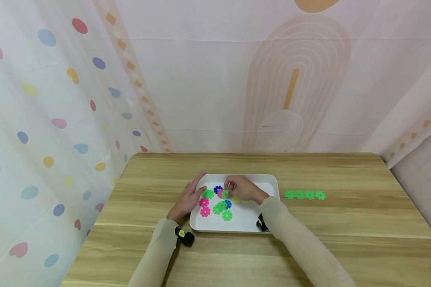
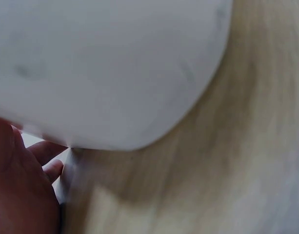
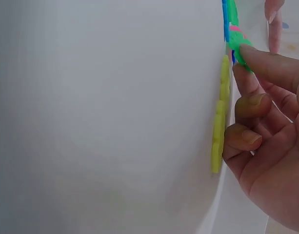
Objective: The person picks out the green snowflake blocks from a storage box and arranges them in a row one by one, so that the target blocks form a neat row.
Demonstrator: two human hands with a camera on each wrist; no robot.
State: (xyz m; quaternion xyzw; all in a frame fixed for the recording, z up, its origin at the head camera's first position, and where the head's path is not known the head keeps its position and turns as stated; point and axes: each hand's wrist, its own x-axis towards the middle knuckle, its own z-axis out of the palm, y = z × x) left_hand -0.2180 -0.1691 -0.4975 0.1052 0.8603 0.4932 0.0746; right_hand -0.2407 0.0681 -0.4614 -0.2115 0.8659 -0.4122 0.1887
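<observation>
A green disc (image 1: 225, 194) is pinched by the right hand (image 1: 241, 188); the left hand (image 1: 189, 197), fingers straight, steadies the tray (image 1: 269, 181). A weak grip could drop it.

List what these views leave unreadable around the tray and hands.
- Left wrist: white tray fills the blurred frame; no pieces visible.
- Right wrist: tray wall hides most pieces; right hand pinches a green piece.
- Head: yellow pieces under the right hand are mostly covered; left hand contact unclear.
</observation>
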